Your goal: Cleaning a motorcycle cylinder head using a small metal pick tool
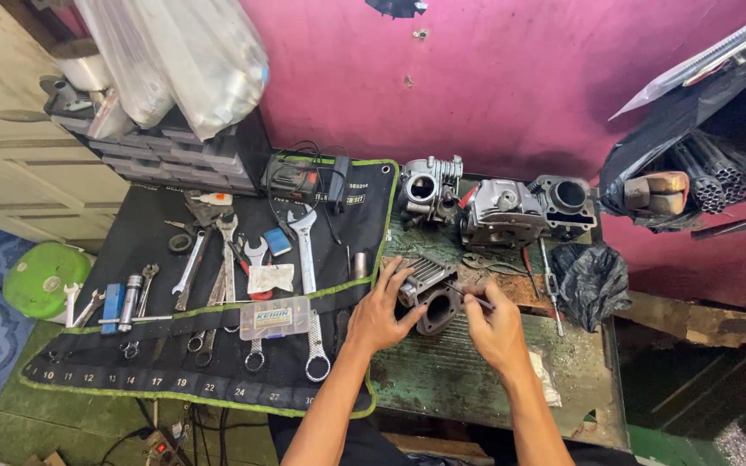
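1. Workbench [477, 380], green and worn, against a pink wall; landmark: finned engine cylinder [429, 293].
2. Left of it: tool roll [131, 362] with wrenches.
3. Left hand [379, 312]: fingers spread, gripping its left side.
4. Right hand [496, 332]: pinching thin tool [468, 296], tip pointing left, touching it.

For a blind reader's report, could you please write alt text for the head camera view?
A person's left hand steadies a finned engine cylinder on a green workbench while the right hand works a thin tool at it. Wrenches lie on a black tool roll to the left.
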